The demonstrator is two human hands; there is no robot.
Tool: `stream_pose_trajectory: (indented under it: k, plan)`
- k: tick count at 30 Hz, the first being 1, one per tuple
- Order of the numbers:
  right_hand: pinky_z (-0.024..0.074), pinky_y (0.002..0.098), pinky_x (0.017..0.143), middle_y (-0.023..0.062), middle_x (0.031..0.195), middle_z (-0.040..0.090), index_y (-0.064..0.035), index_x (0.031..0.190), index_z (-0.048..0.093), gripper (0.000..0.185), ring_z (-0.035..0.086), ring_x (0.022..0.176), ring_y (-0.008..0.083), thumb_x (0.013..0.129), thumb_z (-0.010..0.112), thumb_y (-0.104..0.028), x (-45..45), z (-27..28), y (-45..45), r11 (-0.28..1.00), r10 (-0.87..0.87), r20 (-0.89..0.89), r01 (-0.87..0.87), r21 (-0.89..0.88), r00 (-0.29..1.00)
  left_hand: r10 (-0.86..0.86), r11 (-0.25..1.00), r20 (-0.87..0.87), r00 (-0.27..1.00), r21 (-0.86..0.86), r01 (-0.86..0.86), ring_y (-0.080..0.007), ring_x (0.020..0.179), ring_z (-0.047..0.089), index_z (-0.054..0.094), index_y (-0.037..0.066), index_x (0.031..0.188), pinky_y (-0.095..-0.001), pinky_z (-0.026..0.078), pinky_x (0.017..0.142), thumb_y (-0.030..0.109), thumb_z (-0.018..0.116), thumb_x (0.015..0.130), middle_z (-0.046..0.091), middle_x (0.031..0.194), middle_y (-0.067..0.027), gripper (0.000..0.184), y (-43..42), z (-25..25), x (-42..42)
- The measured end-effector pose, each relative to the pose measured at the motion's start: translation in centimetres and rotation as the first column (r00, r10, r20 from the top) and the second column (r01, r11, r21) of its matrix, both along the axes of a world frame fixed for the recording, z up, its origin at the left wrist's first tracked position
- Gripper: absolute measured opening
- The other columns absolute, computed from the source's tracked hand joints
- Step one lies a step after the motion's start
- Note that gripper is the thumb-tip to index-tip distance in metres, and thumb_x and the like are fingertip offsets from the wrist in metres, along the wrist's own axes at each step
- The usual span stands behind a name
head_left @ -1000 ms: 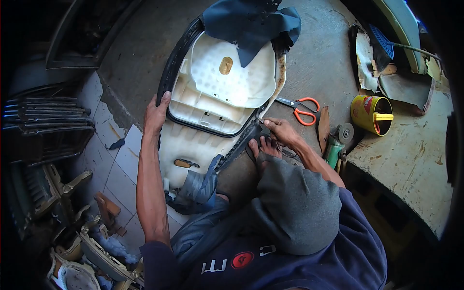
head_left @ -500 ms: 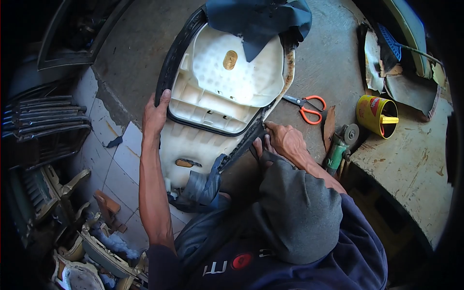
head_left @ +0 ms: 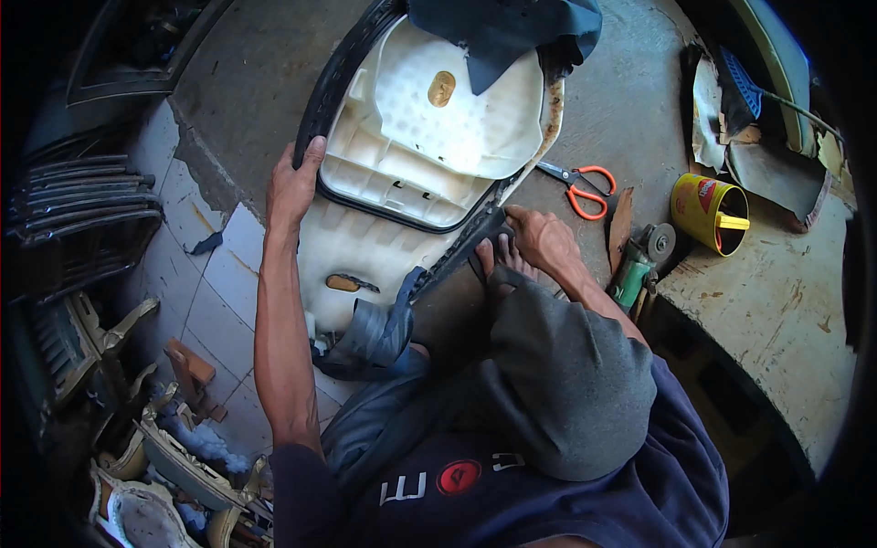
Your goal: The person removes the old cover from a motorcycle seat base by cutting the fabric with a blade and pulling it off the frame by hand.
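The concrete floor (head_left: 247, 91) spreads under everything, giving way to white tiles toward its left edge, and a scuffed surface (head_left: 767, 310) borders it on the right. Stacked dark metal frames (head_left: 87, 210) crowd the floor's left edge, with gold-coloured carved frames (head_left: 192, 466) heaped in its near left corner. The white seat base (head_left: 429, 137), ringed by a black rim (head_left: 320, 100), lies mid-floor, well apart from the surface. A dark cloth (head_left: 512, 36) drapes over its far end, and bunched grey-blue fabric (head_left: 375, 333) covers part of its near end. A grey-clad knee (head_left: 575, 384) and a bare foot (head_left: 513, 265) take up the space close by the right hand (head_left: 544, 239), which is curled at the base's right edge; whether its fingers pinch the dark trim, I cannot tell. The left hand (head_left: 294, 187) grasps the rim's left side, thumb on top. A yellow can (head_left: 699, 215) sits by the surface's far left corner, a green grinder (head_left: 633, 274) just beside its left edge. Between grinder and base lie a brown strip (head_left: 620, 233) and scissors (head_left: 565, 175) with 2 orange handles.
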State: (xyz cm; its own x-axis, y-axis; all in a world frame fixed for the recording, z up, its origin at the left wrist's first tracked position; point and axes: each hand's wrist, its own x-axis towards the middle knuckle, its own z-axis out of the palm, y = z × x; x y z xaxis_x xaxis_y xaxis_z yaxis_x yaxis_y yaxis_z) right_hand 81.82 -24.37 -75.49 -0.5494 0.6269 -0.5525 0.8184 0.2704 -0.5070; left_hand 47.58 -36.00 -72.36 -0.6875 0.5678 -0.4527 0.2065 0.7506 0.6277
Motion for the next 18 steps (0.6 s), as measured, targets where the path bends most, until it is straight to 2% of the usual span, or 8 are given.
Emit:
stream_pose_trajectory:
  k: [1,5,7,8,11,13,15,18]
  plan:
    - [0.0541,0.0510,0.076,0.0245,0.097,0.072,-0.0104,0.123,0.066,0.032,0.070,0.086,0.0425,0.095,0.056,-0.023,-1.1,3.0,-0.1,0.989,0.001,0.017,-0.004,0.146,1.000,-0.011,1.000,-0.050,0.999,0.021,0.012,-0.0337,0.107,0.066,0.066,0.004,0.121,-0.0417,0.049,0.093,0.064,0.059,0.091,0.070,0.110,-0.0210,0.068,0.8,-0.5,-0.6]
    - [0.0528,0.0482,0.087,0.0192,0.106,0.072,-0.0077,0.120,0.067,0.032,0.068,0.101,0.0406,0.093,0.056,-0.020,-1.6,0.4,0.2,0.995,0.092,0.330,-0.077,-0.056,0.939,-0.015,1.000,-0.083,0.996,-0.010,0.015,-0.0344,0.108,0.066,0.065,0.003,0.122,-0.0418,0.049,0.093,0.063,0.060,0.091,0.070,0.110,-0.0213,0.068,0.7,-0.1,-0.3]
    - [0.0520,0.0465,0.089,0.0218,0.108,0.071,-0.0059,0.121,0.067,0.032,0.067,0.104,0.0432,0.095,0.056,-0.021,-0.4,-2.3,0.5,0.953,-0.061,0.151,0.103,-0.286,0.987,-0.003,1.000,-0.047,0.999,-0.005,0.002,-0.0341,0.107,0.066,0.065,0.003,0.122,-0.0418,0.049,0.093,0.063,0.060,0.090,0.070,0.109,-0.0215,0.069,1.4,0.5,-0.2]
    - [0.0517,0.0466,0.088,0.0248,0.109,0.070,-0.0051,0.121,0.067,0.032,0.066,0.103,0.0454,0.097,0.055,-0.023,1.3,-4.5,-0.2,0.854,-0.307,-0.019,0.266,-0.447,0.952,-0.013,1.000,-0.035,0.999,0.018,0.013,-0.0342,0.106,0.066,0.065,0.003,0.122,-0.0419,0.049,0.093,0.063,0.060,0.091,0.070,0.109,-0.0215,0.069,1.3,0.3,-0.3]
    - [0.0517,0.0455,0.089,0.0261,0.109,0.069,-0.0050,0.124,0.066,0.034,0.066,0.103,0.0457,0.099,0.054,-0.024,2.2,-5.7,-1.6,0.911,-0.324,-0.121,0.275,-0.307,0.938,-0.028,0.999,-0.058,0.998,0.043,0.031,-0.0338,0.106,0.066,0.066,0.003,0.122,-0.0422,0.049,0.093,0.063,0.060,0.090,0.070,0.109,-0.0213,0.068,0.9,-0.6,-0.8]
    - [0.0524,0.0457,0.089,0.0269,0.108,0.069,-0.0057,0.125,0.065,0.034,0.067,0.101,0.0437,0.097,0.055,-0.022,0.5,-1.3,-0.9,0.955,-0.219,-0.066,0.200,-0.219,0.974,-0.002,0.999,-0.004,1.000,0.040,0.002,-0.0336,0.107,0.066,0.066,0.003,0.122,-0.0424,0.048,0.093,0.063,0.061,0.090,0.070,0.109,-0.0211,0.067,1.0,-0.3,-0.6]
    - [0.0524,0.0492,0.089,0.0281,0.104,0.069,-0.0057,0.127,0.063,0.036,0.068,0.099,0.0434,0.094,0.054,-0.019,-1.8,3.3,0.1,0.994,0.072,0.218,-0.052,-0.097,0.973,0.008,0.999,0.046,0.999,0.042,-0.010,-0.0334,0.107,0.066,0.066,0.004,0.121,-0.0425,0.048,0.094,0.062,0.061,0.090,0.071,0.109,-0.0208,0.067,0.6,-0.1,-0.3]
    - [0.0530,0.0519,0.086,0.0298,0.097,0.069,-0.0038,0.126,0.062,0.038,0.068,0.094,0.0450,0.092,0.052,-0.017,-2.3,-0.5,-0.4,0.991,0.132,0.253,-0.135,-0.006,0.959,-0.012,1.000,-0.053,0.999,0.015,0.013,-0.0330,0.107,0.065,0.066,0.003,0.120,-0.0422,0.048,0.093,0.061,0.061,0.090,0.070,0.109,-0.0206,0.065,1.2,0.2,-0.3]
